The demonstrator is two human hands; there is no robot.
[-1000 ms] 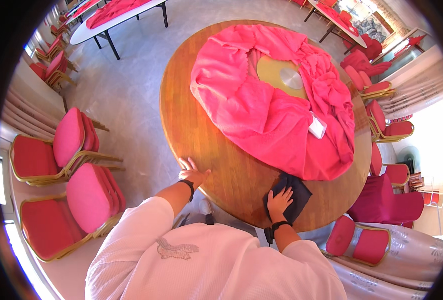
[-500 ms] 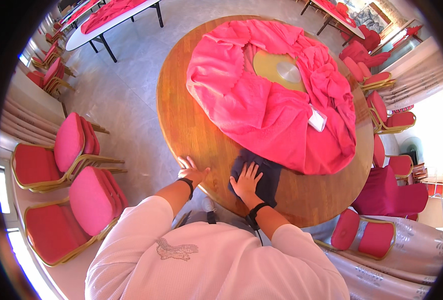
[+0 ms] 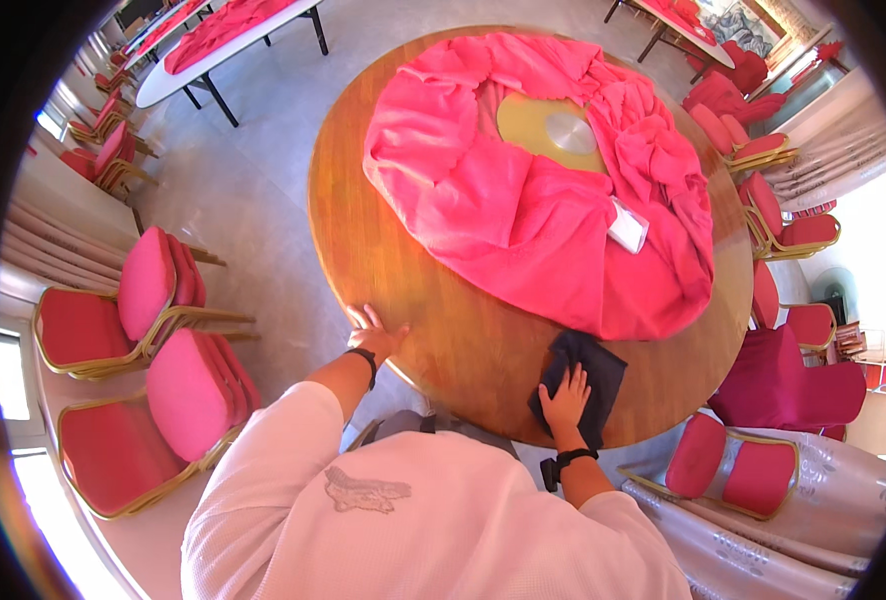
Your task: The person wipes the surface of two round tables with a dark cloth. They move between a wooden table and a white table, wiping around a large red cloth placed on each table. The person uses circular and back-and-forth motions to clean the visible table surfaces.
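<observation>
The left hand [image 3: 376, 332], fingers spread, rests at the rim of the round wooden bench [image 3: 443, 320], well apart from the right hand [image 3: 568, 400], which lies flat on a dark navy cloth [image 3: 603, 378] near the bench's front edge. The cloth's slightly longer axis runs away from the person, leaning right; it looks creased and roughly four-sided. Half a second ago it lay farther left. Beyond it sits a bunched pink tablecloth [image 3: 533, 230].
</observation>
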